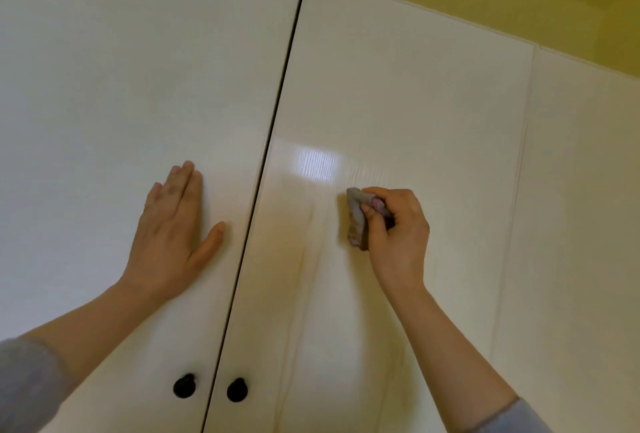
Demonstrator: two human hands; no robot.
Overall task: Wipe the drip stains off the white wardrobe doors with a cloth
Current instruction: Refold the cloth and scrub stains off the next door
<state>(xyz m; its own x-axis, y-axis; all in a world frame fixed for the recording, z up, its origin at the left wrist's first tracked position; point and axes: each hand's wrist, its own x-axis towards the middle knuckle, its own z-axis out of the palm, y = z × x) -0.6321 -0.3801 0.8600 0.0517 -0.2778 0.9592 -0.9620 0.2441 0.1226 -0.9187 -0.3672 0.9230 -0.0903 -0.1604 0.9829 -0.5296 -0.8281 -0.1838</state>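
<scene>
- Now my right hand pinches the cloth in its grip against the right door; my fingers hide much of it.
- My left hand lies flat, grip spread, on the left door.
- Drip stains beside the cloth: faint, hard to trace.

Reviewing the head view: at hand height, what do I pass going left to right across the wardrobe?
left hand flat on the left door → gap between the doors → drip stain → cloth → right hand, fingers curled round the cloth
</scene>
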